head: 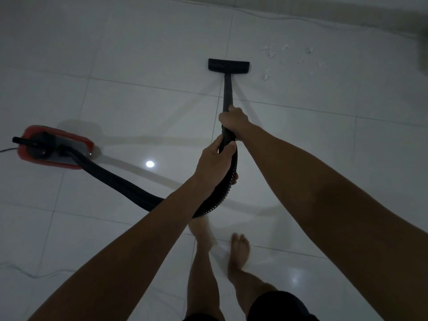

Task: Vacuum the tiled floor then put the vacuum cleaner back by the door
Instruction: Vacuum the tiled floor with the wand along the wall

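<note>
A red and black vacuum cleaner (55,147) stands on the white tiled floor (139,54) at the left. Its ribbed black hose (120,181) curves across to my hands. My left hand (214,163) grips the hose where it joins the wand. My right hand (234,120) grips the black wand (228,91) higher up. The flat black floor nozzle (228,64) lies on the tiles ahead of me. Small white scraps of litter (273,52) are scattered to the right of the nozzle.
The wall's base (301,10) runs along the top, with a thin white cable (266,17) lying before it. The vacuum's power cord (7,149) leaves at the left edge. My bare feet (239,249) stand on the tiles below the hose loop.
</note>
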